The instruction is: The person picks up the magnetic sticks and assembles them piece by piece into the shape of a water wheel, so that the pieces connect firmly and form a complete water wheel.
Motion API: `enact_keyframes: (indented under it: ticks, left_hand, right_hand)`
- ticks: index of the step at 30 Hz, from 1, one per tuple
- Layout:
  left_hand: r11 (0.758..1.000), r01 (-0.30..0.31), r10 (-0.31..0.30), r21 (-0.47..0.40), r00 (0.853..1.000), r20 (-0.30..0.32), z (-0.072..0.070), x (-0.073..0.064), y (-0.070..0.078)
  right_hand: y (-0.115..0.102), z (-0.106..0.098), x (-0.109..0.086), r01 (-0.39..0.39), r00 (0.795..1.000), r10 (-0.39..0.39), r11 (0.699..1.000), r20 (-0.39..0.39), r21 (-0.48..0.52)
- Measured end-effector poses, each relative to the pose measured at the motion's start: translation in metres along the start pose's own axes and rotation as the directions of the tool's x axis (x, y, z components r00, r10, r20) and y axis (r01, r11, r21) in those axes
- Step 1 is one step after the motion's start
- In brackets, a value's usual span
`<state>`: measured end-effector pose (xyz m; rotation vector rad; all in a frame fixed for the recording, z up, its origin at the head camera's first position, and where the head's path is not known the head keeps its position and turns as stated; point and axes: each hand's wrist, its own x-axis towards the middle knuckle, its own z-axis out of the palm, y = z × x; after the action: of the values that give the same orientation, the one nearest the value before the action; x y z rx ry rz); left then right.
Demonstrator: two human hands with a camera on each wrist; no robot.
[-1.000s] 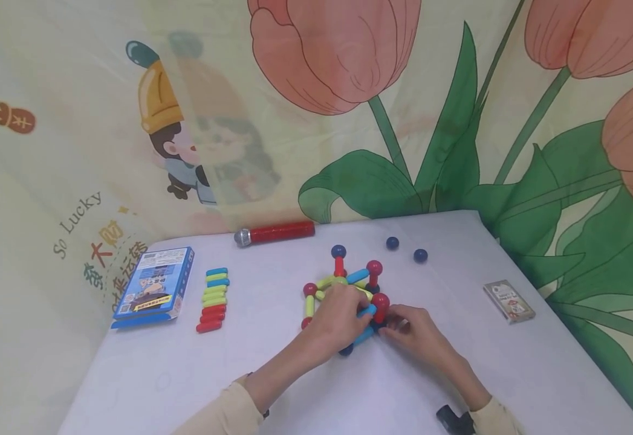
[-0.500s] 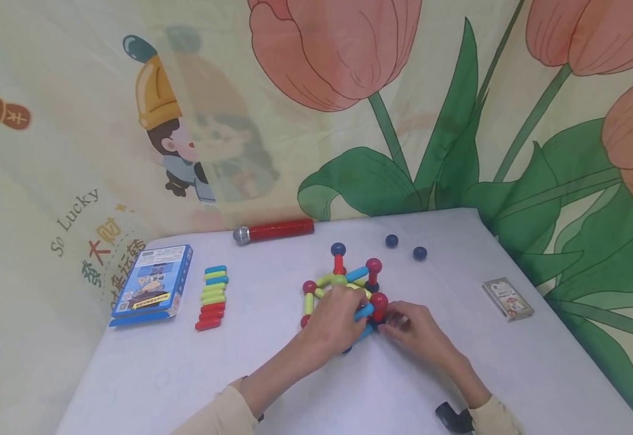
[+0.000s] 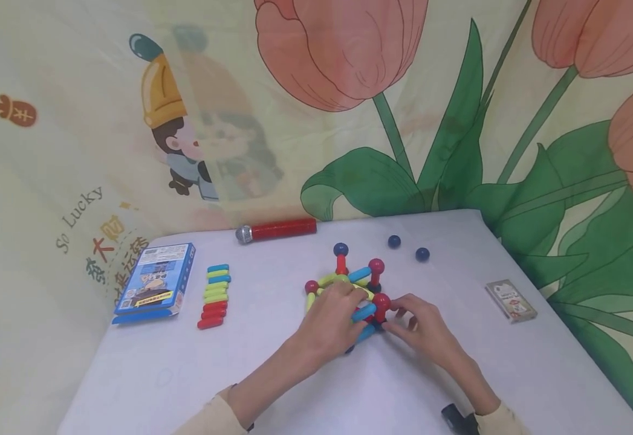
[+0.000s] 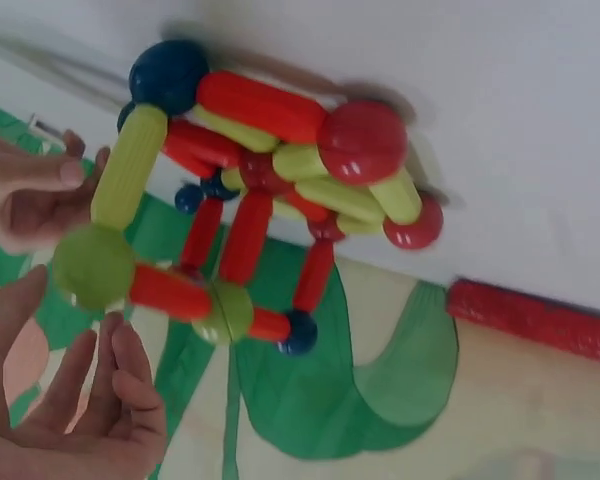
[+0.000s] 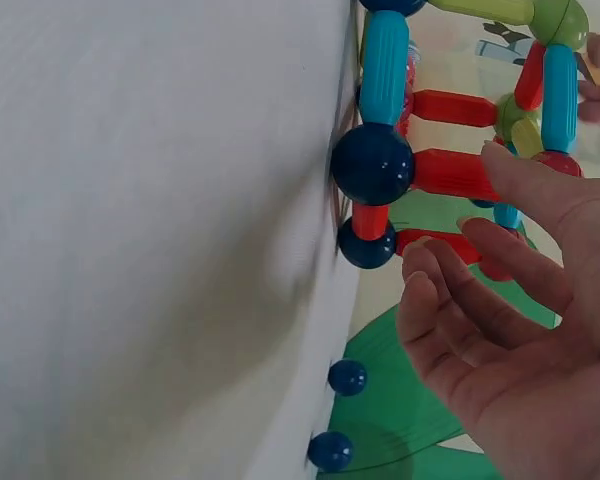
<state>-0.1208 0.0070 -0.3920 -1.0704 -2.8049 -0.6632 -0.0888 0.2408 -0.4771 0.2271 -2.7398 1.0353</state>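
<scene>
A frame of magnetic rods and balls (image 3: 377,266) stands on the white table. At its near side my left hand (image 3: 327,320) reaches over it; in the left wrist view thumb and fingertips close round a green ball (image 4: 95,268) at a corner. From that ball a blue rod (image 5: 559,100) leads to a red ball (image 3: 381,301). My right hand (image 3: 424,326) is at the right near corner, fingers spread and loosely bent. Its thumb tip lies at an upright red rod (image 5: 452,173) above a dark blue ball (image 5: 372,165). The left hand hides part of the frame from above.
Loose rods (image 3: 217,287) in blue, green and red lie in a column at the left, beside a blue box (image 3: 155,281). A red microphone (image 3: 280,229) lies at the back. Two loose dark blue balls (image 3: 422,254) and a small card box (image 3: 511,300) are toward the right.
My right hand's fingers have spread apart, the index fingertip rising toward the red ball while the thumb stays low. The left hand has shifted only slightly over the frame.
</scene>
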Motion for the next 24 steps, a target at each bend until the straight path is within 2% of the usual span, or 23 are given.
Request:
enact_keyframes:
  ticks: [3, 5, 7, 10, 12, 15, 17, 20, 24]
  left_hand:
    - [0.998, 0.034, -0.034, 0.044, 0.999, 0.004, -0.013, -0.013, -0.011]
    - [0.993, 0.1, -0.101, 0.055, 0.994, 0.029, -0.016, -0.023, -0.022]
    - [0.983, 0.172, -0.176, 0.068, 0.983, 0.058, -0.012, -0.032, -0.035]
    - [0.964, 0.256, -0.262, 0.067, 0.961, 0.092, 0.005, -0.038, -0.053]
    - [0.961, 0.265, -0.271, 0.074, 0.959, 0.082, 0.018, -0.04, -0.064]
    - [0.967, 0.245, -0.248, 0.069, 0.968, 0.042, 0.032, -0.038, -0.076]
    - [0.969, 0.236, -0.238, 0.065, 0.971, 0.014, 0.035, -0.035, -0.083]
    - [0.967, 0.255, -0.255, 0.03, 0.967, -0.007, 0.034, -0.028, -0.095]
    - [0.955, 0.286, -0.288, -0.084, 0.957, -0.02, 0.034, -0.016, -0.114]
  right_hand:
    - [0.001, 0.0, 0.0, -0.005, 0.999, 0.004, 1.0, 0.054, 0.014]
    - [0.004, 0.002, 0.0, -0.012, 0.995, 0.009, 1.0, 0.101, 0.023]
    - [0.007, 0.004, 0.001, -0.026, 0.991, 0.022, 0.999, 0.134, 0.027]
    - [0.011, 0.006, 0.001, -0.014, 0.99, 0.01, 1.0, 0.141, 0.027]
    - [0.012, 0.007, 0.001, -0.008, 0.991, 0.005, 1.0, 0.134, 0.022]
    - [0.012, 0.008, 0.002, 0.011, 0.991, -0.015, 1.0, 0.133, 0.026]
    - [0.009, 0.008, 0.002, 0.016, 0.99, -0.021, 0.999, 0.14, 0.037]
    - [0.003, 0.011, 0.001, 0.016, 0.984, -0.026, 0.998, 0.176, 0.059]
    - [-0.009, 0.018, -0.003, -0.009, 0.966, -0.013, 0.996, 0.257, 0.085]
